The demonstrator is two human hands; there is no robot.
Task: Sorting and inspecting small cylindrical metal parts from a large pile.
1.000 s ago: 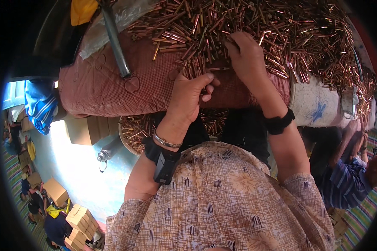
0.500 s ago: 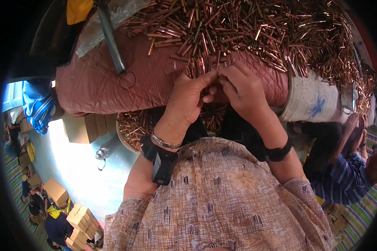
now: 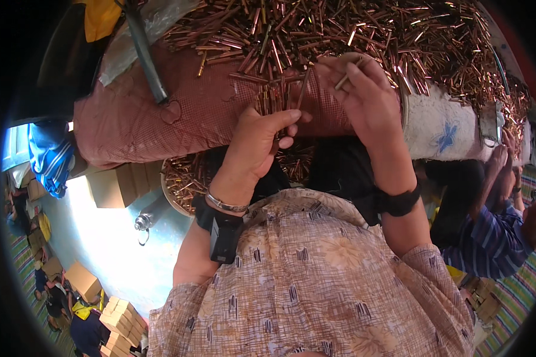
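Note:
A large heap of thin, shiny copper-coloured metal tubes point(image 3: 315, 27) covers the far part of the work surface. My left hand point(image 3: 251, 140) is closed around a small bundle of these tubes point(image 3: 269, 100), which stick up past its thumb. One longer tube point(image 3: 304, 86) slants beside that thumb; whether the hand holds it I cannot tell. My right hand point(image 3: 375, 98) is raised to the right, over the cloth near the heap's front edge. Its fingers pinch a single dull gold tube point(image 3: 346, 76).
A red quilted cloth point(image 3: 178, 131) covers the rounded near edge. A metal bar point(image 3: 147, 59) points down at the left. Below my hands stands a round container point(image 3: 175, 193) with more tubes. Cartons point(image 3: 114, 185) sit at lower left. Another person in a striped sleeve point(image 3: 488, 244) works at right.
My right hand has moved away from the left, rightward and up, and now shows a tube in its fingers. The left hand keeps its bundle in nearly the same place.

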